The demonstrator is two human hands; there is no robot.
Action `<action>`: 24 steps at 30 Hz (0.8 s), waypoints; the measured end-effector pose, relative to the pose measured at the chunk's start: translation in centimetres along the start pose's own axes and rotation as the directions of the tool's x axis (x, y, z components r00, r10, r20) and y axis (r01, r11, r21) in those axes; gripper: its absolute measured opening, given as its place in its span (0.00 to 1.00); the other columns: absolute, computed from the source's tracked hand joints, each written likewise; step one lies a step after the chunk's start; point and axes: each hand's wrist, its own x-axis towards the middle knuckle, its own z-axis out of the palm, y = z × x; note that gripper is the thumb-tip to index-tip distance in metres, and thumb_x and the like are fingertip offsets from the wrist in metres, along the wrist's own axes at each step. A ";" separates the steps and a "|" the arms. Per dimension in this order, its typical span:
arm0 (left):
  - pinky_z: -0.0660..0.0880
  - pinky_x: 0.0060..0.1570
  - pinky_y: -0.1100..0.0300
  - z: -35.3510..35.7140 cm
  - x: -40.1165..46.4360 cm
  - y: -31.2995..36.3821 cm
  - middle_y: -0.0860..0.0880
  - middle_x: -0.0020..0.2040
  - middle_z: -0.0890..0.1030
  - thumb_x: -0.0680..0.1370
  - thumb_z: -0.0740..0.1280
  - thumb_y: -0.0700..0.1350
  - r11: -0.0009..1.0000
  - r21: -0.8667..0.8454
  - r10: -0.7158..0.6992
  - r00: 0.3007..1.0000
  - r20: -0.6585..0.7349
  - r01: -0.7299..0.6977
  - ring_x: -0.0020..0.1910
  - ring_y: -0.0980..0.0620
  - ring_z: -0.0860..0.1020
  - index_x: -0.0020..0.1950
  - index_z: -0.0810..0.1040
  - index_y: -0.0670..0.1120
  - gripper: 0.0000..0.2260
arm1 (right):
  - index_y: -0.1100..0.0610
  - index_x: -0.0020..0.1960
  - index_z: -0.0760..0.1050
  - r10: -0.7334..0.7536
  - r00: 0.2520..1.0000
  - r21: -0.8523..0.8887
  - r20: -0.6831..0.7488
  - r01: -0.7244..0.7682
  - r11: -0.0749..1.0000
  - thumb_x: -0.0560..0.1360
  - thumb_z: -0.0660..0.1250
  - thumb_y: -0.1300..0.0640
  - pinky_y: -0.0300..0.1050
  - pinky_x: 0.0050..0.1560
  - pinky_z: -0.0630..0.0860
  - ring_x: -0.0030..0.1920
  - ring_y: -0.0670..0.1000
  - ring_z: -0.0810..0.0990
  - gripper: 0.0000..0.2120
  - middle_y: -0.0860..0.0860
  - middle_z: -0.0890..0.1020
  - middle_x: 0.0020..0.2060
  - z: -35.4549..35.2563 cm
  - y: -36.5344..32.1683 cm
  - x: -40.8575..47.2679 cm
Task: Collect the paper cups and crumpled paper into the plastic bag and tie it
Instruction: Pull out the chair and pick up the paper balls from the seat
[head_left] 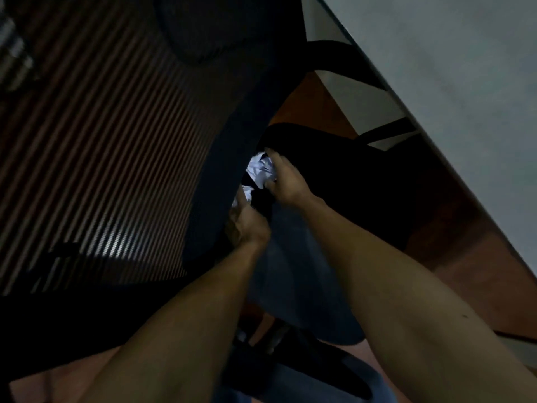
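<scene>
Right grip: the right hand (286, 177) has its fingers curled round the white crumpled paper (261, 169), pinching it at its right side.
Left grip: the left hand (247, 223) sits just below, fingers curled; it seems to hold the dark edge of the plastic bag (261, 203), though the gloom blurs the exact hold.
Crumpled paper: a pale wad between the two hands, with a smaller white scrap showing just above the left hand's fingers.
Plastic bag: black, hard to trace in the dark; its mouth lies between the hands.
Forearms: both bare, reaching forward from the bottom edge, close together at the wrists.
Surroundings: a dark chair (232, 97) rises behind the hands; ribbed panelling (101, 141) lies left; a pale tabletop (450, 68) runs diagonally along the upper right, brown floor (465, 257) beneath it.
</scene>
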 end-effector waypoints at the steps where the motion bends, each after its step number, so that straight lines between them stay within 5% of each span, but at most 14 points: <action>1: 0.63 0.72 0.50 0.2 0.3 -0.1 0.42 0.78 0.65 0.80 0.64 0.43 1.000 -0.001 0.018 0.999 -0.035 -0.018 0.74 0.42 0.66 0.81 0.57 0.52 0.31 | 0.58 0.77 0.65 -0.008 0.999 0.011 -0.031 0.009 1.000 0.78 0.66 0.64 0.53 0.65 0.73 0.67 0.60 0.75 0.29 0.60 0.74 0.69 0.4 0.4 0.1; 5: 0.72 0.62 0.49 0.1 -0.1 0.2 0.42 0.69 0.75 0.81 0.63 0.43 0.999 -0.003 0.054 0.997 -0.053 -0.054 0.64 0.42 0.76 0.75 0.66 0.51 0.22 | 0.60 0.63 0.71 0.056 0.989 0.104 -0.134 -0.042 0.994 0.77 0.65 0.65 0.51 0.52 0.76 0.55 0.59 0.80 0.15 0.57 0.81 0.55 0.9 1.6 -1.3; 9: 0.76 0.51 0.46 -1.8 -2.1 1.9 0.39 0.62 0.76 0.82 0.62 0.44 0.998 0.036 0.049 0.997 0.068 -0.051 0.54 0.38 0.78 0.73 0.64 0.58 0.21 | 0.58 0.66 0.70 0.170 0.969 0.182 -0.180 -0.137 0.974 0.78 0.65 0.63 0.50 0.51 0.77 0.53 0.58 0.82 0.17 0.56 0.83 0.54 -1.5 1.5 -4.7; 12: 0.75 0.47 0.51 -4.9 -4.0 4.2 0.42 0.59 0.73 0.81 0.63 0.42 0.990 -0.073 0.128 0.981 0.145 -0.119 0.47 0.44 0.77 0.71 0.62 0.61 0.22 | 0.58 0.66 0.72 0.224 0.944 0.233 -0.244 -0.168 0.958 0.77 0.66 0.63 0.46 0.53 0.76 0.54 0.57 0.82 0.17 0.56 0.83 0.55 -4.8 -0.1 -8.6; 14: 0.72 0.47 0.55 -7.7 -5.4 6.0 0.46 0.59 0.70 0.81 0.63 0.40 0.972 -0.151 0.203 0.965 0.169 -0.178 0.44 0.53 0.74 0.69 0.63 0.64 0.23 | 0.59 0.64 0.72 0.244 0.920 0.229 -0.306 -0.178 0.957 0.77 0.67 0.62 0.52 0.54 0.78 0.53 0.59 0.82 0.15 0.57 0.83 0.54 -7.4 -1.7 -11.4; 17: 0.72 0.49 0.58 -12.5 -7.3 9.1 0.46 0.61 0.67 0.81 0.63 0.39 0.938 -0.202 0.318 0.928 0.192 -0.280 0.44 0.57 0.74 0.67 0.65 0.63 0.22 | 0.58 0.58 0.74 0.251 0.885 0.241 -0.393 -0.165 0.956 0.77 0.66 0.61 0.57 0.52 0.79 0.49 0.56 0.81 0.10 0.55 0.81 0.51 -11.2 -4.8 -15.8; 24: 0.71 0.47 0.55 -22.1 -12.0 16.2 0.45 0.62 0.69 0.79 0.67 0.45 0.839 -0.128 0.544 0.802 0.248 -0.529 0.48 0.45 0.77 0.69 0.65 0.56 0.21 | 0.59 0.51 0.75 0.306 0.765 0.290 -0.567 -0.162 0.943 0.74 0.65 0.59 0.59 0.47 0.79 0.44 0.57 0.80 0.07 0.53 0.82 0.44 -19.3 -12.2 -26.2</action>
